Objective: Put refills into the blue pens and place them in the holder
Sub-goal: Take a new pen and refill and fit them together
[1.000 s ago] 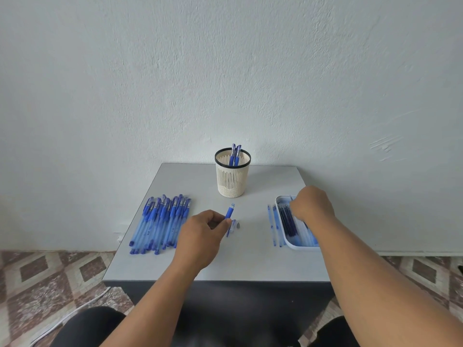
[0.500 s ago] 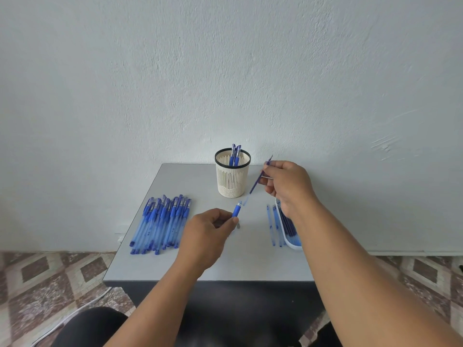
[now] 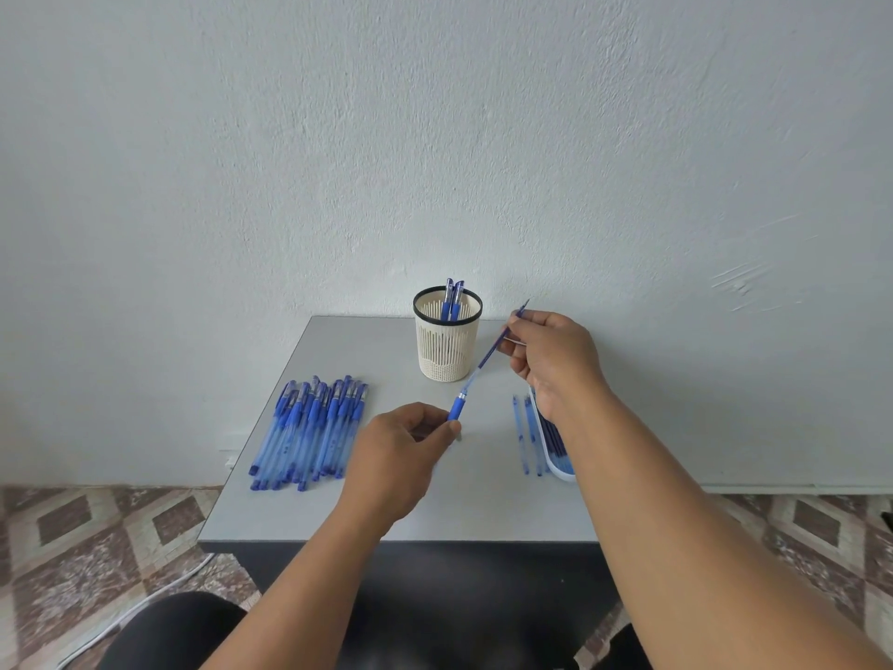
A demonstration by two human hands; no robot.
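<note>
we count two pens [image 3: 452, 297] standing in the holder [image 3: 448, 343] and a pile of blue pens [image 3: 311, 427] at the left of the table [image 3: 483, 500]. our left hand [image 3: 401, 456] pinches a pen tip section [image 3: 455, 408]. our right hand [image 3: 555, 355], raised, pinches the refill [image 3: 488, 357], which slants down into this section.

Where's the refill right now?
In the head view, the refill is right of centre, pinched by the right hand just right of the pen holder, slanting down toward the left hand.
</note>
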